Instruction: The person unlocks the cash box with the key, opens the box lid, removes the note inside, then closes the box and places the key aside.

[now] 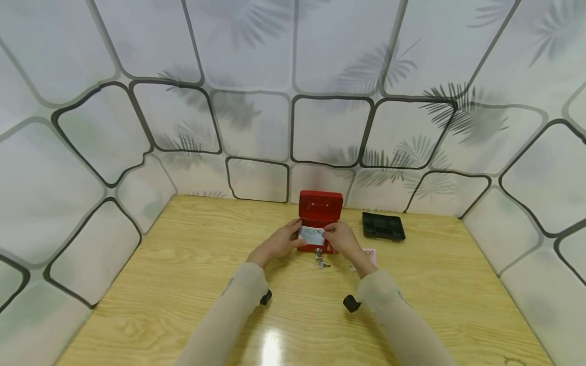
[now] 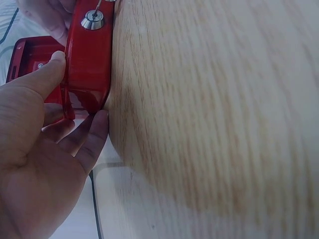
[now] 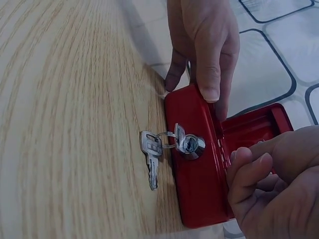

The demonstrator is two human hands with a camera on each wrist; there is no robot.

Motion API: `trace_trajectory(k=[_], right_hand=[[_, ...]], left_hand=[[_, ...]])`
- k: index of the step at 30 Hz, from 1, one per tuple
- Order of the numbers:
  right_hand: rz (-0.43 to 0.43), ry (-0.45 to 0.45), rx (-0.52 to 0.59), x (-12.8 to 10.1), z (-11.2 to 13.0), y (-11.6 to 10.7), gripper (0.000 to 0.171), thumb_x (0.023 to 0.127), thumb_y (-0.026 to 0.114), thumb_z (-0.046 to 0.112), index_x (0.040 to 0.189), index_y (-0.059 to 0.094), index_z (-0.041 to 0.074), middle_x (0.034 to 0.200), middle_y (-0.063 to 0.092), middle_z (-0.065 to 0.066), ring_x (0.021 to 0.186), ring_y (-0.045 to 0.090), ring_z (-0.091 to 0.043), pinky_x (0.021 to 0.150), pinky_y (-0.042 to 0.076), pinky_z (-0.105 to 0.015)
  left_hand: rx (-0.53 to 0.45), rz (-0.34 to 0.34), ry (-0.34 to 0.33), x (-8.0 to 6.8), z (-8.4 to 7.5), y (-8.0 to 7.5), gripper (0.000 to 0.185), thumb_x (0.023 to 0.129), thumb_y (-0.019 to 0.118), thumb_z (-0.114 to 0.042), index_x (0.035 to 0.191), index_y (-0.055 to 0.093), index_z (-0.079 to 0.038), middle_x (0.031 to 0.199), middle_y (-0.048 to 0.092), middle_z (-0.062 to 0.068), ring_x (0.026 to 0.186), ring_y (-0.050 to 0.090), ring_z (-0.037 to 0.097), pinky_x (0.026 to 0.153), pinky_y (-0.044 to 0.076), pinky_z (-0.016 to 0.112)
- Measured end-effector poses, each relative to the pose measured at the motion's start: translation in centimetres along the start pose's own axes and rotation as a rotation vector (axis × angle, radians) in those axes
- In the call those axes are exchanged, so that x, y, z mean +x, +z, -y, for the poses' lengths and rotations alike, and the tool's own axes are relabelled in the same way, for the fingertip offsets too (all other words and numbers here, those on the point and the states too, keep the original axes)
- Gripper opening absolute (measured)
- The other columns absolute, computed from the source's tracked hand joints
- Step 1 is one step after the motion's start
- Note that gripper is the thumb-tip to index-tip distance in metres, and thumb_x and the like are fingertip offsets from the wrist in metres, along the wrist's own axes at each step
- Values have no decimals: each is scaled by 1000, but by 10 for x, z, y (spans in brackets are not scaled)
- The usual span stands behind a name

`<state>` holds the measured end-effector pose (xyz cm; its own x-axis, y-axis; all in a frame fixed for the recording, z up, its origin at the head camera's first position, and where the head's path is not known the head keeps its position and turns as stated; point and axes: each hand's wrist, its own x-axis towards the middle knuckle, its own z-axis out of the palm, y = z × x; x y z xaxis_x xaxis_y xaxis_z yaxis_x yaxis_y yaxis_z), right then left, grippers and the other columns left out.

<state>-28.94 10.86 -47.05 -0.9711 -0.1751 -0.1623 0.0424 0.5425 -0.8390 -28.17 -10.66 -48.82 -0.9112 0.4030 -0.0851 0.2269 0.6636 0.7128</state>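
A small red cash box (image 1: 320,207) stands open near the back of the wooden table, its lid upright. My left hand (image 1: 279,243) grips the box's front left corner. Its thumb (image 2: 47,74) lies on the rim and its fingers (image 2: 92,134) curl under the front wall (image 2: 89,59). My right hand (image 1: 341,238) pinches a pale banknote (image 1: 312,235) over the open box, its fingers curled (image 3: 269,189). The note's left end reaches my left thumb. A key (image 3: 189,144) sits in the front lock, with another key (image 3: 151,157) hanging from its ring onto the table.
A black coin tray (image 1: 383,225) lies on the table right of the box. A pink note (image 1: 369,252) lies by my right wrist. Patterned wall panels (image 1: 256,178) close in the table (image 1: 183,284) at the back and both sides.
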Motion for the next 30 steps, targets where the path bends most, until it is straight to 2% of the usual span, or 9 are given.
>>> trace_trajectory(k=[10,22,30], right_hand=[[4,11,52,-1,-2,1,33,104,58,6,131,62,-13,61,58,-9,45,48,-11,44,42,-22],[-27,31,47,-6,4,4,33,105,58,8,132,63,-11,61,59,-9,45,49,-11,44,44,-23],[-17,37,29,-4,2,4,28,104,60,9,124,68,-9,61,58,-8,47,49,-11,45,45,-22]], left_hand=[[3,3,-4,-2,0,1,72,106,62,-32,163,27,-4,171,18,8,156,19,30,125,21,46],[0,-7,9,-2,0,0,72,106,62,-30,162,28,-3,171,19,10,156,20,30,125,22,46],[16,-3,3,0,2,1,72,105,62,-31,163,28,-4,171,20,9,156,20,30,124,23,46]])
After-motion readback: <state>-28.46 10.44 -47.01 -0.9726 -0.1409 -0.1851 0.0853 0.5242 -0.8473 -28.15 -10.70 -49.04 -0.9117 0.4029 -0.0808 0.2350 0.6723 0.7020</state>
